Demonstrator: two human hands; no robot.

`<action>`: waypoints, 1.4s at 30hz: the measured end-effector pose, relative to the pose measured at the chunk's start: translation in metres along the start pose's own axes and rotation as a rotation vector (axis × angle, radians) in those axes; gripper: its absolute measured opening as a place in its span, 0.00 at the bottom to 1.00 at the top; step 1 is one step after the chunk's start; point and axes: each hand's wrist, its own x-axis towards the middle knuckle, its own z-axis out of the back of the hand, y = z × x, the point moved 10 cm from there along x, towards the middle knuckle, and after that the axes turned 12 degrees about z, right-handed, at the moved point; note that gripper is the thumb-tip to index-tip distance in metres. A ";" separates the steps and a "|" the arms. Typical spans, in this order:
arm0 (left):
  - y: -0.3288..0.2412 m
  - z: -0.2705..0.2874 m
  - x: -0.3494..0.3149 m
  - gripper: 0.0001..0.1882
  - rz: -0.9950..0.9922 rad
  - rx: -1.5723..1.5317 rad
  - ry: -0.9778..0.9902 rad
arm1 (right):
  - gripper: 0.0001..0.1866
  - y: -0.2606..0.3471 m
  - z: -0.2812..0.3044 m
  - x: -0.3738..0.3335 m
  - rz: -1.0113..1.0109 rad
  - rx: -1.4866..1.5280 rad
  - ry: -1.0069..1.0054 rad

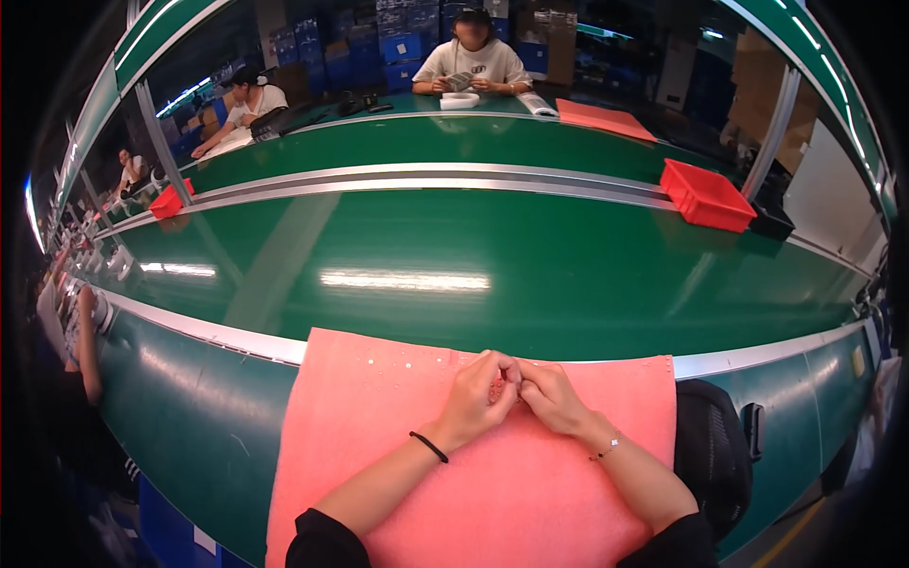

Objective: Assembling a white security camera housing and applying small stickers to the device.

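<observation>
Over the far part of a pink foam-like sheet (379,464), my two hands meet with their fingertips touching or nearly so. My left hand (481,393), with a dark band at its wrist, is closed with its fingers curled in toward the thumb. Closed against it from the other side is my right hand (553,398), with a thin bracelet at the wrist. Whatever they pinch, if anything, is too small or hidden by the fingers. Several tiny pale bits (408,364) lie along the sheet's far edge, on both sides of my hands.
A black bag (710,454) sits right of the sheet. Beyond the metal edge runs a wide green conveyor belt (417,246). Across it stand a red bin (705,197) at right and another red bin (170,199) at left. Other people sit across and at far left.
</observation>
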 end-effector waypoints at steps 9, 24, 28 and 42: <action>0.059 0.073 0.024 0.09 0.311 -0.552 -0.356 | 0.08 -0.041 0.075 -0.007 -0.169 0.542 -0.658; 0.023 -0.015 0.007 0.15 0.195 0.133 0.164 | 0.07 -0.005 0.013 0.002 0.073 -0.131 -0.085; 0.029 -0.013 0.007 0.15 0.229 0.141 0.169 | 0.06 0.003 0.015 0.005 0.087 -0.170 -0.097; 0.033 -0.012 0.010 0.13 0.224 0.124 0.110 | 0.10 -0.004 0.025 0.004 0.102 -0.284 -0.129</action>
